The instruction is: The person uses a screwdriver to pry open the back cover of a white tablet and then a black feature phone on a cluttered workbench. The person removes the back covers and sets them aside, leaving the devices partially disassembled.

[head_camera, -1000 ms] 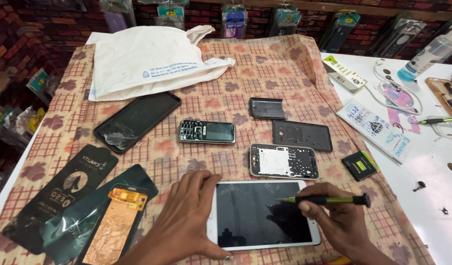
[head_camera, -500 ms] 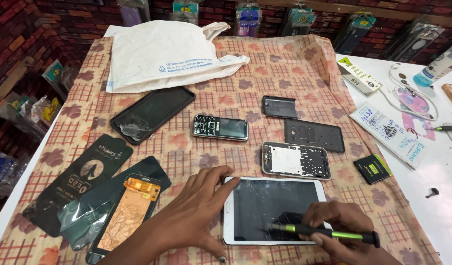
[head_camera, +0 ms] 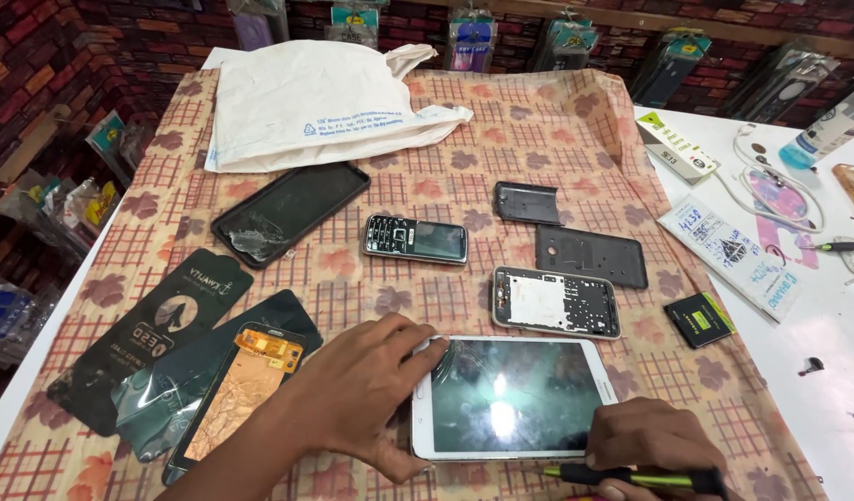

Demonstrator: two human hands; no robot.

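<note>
Left hand [head_camera: 367, 390] is pinning the tablet [head_camera: 510, 397] flat, fingers spread; right hand [head_camera: 650, 436] is gripping a screwdriver [head_camera: 631, 478]. Cracked glass looks fragile, so hold by the edges.

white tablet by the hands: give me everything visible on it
The white tablet lies flat, screen up, on the checked floral cloth near the front edge. White bezel, rounded corners, dark glossy glass that looks cracked and reflects a bright light. The left hand presses on its left end, fingers over the top-left corner. The right hand, gripping a green-and-black tool, rests at its lower-right corner.
</note>
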